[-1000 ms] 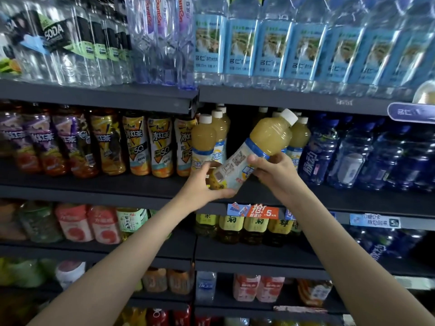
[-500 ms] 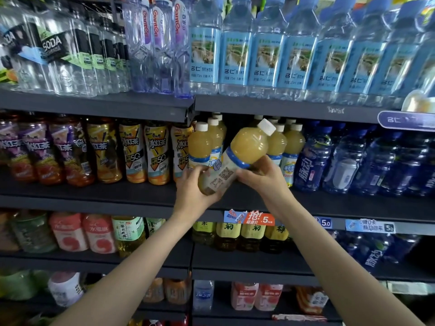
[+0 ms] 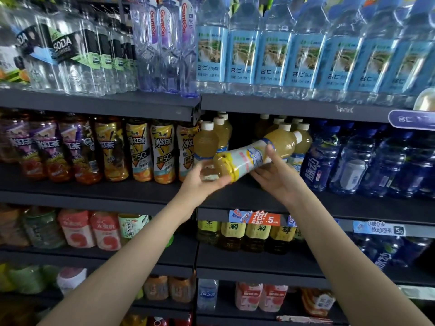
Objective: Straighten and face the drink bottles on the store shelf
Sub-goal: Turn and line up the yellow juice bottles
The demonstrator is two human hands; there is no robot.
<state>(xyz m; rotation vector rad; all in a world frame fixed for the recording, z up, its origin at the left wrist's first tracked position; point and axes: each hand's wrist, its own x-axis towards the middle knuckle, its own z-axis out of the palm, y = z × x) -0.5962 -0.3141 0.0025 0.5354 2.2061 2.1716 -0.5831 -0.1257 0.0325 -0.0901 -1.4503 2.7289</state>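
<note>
Dark shelf point(image 3: 98, 191) (fully stocked) behind both hands, left point(image 3: 204, 178) and right point(image 3: 277, 177), gripping a tilted juice bottle point(image 3: 256, 154).

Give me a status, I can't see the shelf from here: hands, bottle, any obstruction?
Left hand at the base, right hand gripping the middle. Yellow juice bottle tilted, cap toward upper right, off the shelf. Gap in its row open behind it.

Your juice bottle point(image 3: 256, 156) is cloudy yellow with a white cap and a pale label edged blue and yellow. The water bottles point(image 3: 273, 55) above wear sky-blue labels; the shelf point(image 3: 329, 203) is dark grey.
</note>
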